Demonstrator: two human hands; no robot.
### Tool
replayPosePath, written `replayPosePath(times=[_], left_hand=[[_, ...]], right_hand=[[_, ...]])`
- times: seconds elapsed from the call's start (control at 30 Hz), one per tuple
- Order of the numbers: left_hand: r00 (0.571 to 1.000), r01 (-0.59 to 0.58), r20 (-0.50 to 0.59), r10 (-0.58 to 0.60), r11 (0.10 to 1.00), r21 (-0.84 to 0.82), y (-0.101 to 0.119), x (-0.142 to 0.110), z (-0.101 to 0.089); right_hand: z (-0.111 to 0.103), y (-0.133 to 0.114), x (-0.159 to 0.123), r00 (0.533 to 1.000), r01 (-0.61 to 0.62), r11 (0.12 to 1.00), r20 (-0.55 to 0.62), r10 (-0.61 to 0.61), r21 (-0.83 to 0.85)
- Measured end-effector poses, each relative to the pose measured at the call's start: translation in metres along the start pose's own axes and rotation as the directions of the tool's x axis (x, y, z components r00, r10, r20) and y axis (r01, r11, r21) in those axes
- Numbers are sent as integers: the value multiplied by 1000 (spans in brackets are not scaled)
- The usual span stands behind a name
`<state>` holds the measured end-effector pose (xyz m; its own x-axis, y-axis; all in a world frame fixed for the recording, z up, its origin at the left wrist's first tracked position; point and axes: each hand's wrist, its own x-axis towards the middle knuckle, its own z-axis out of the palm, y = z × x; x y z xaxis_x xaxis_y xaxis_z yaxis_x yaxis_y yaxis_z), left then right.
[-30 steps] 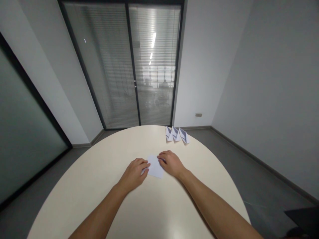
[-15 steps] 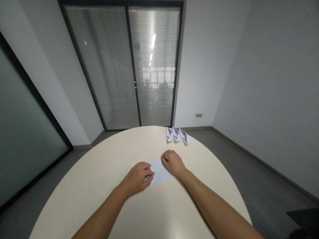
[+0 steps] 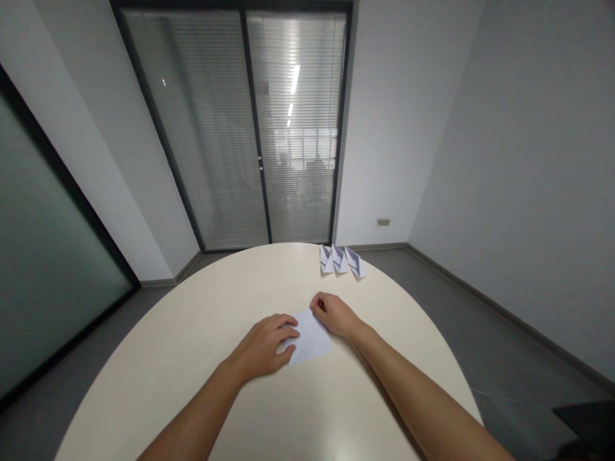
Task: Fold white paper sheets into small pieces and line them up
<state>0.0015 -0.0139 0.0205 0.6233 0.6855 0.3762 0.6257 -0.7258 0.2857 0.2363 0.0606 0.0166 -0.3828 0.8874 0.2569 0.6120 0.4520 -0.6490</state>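
Note:
A small white sheet of paper (image 3: 311, 342) lies on the table between my hands. My left hand (image 3: 271, 344) rests over the sheet's left side, its fingers spread apart and touching the paper. At the far right corner, my right hand (image 3: 334, 314) has its thumb and fingers closed together on the sheet's edge. The fingertips partly hide that corner. Beyond my hands, three folded white paper pieces (image 3: 339, 260) stand in a row near the table's far edge.
The round cream table (image 3: 202, 333) has its curved edge ahead and on both sides. Behind it is a glass door (image 3: 298, 192) with blinds. A dark object (image 3: 586, 422) sits at the lower right, beyond the table.
The fingers of my left hand have spread wider over the paper. My right hand and the sheet have shifted slightly toward me. The three folded pieces have stayed put.

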Motion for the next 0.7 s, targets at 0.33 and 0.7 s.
replayPosePath(times=[0.33, 0.7], left_hand=[[985, 140, -90, -148, 986, -91, -4, 2, 7], [829, 419, -163, -535, 787, -452, -20, 10, 13]], right_hand=[[7, 6, 4, 998, 62, 928, 7, -70, 367], [12, -4, 1, 997, 40, 899, 37, -63, 437]])
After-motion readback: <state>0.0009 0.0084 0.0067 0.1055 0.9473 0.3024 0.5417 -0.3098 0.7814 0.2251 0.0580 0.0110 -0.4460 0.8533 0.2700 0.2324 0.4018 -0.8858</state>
